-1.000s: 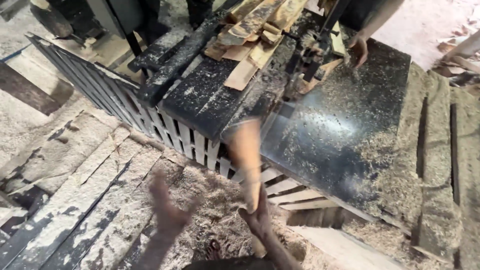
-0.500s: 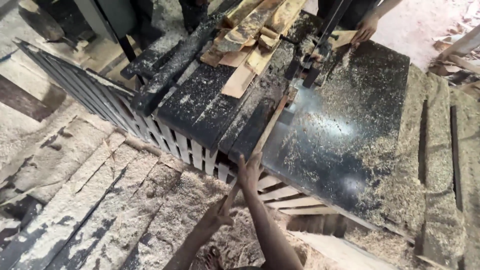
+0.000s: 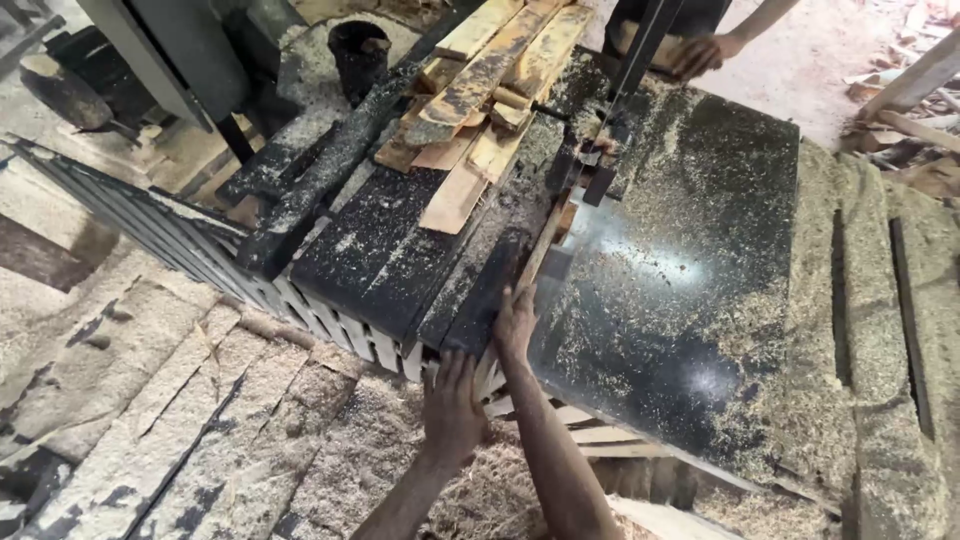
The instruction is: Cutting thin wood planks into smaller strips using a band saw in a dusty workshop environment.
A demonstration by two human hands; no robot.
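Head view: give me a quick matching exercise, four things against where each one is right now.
Things:
1. right hand
2. left hand
3. other person's hand
4. stack of offcuts

Places:
A. far end of the table, beside the blade
B. on the end of the wood strip on the saw table
C. piled left of the blade
D. at the table's near edge

Pairs: 1-B, 2-D, 3-A, 4-C

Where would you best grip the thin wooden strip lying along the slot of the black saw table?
Probably the thin wooden strip's near end, from the table's near edge, where the right hand already rests. Its far end runs toward the saw blade, so that end is best avoided.
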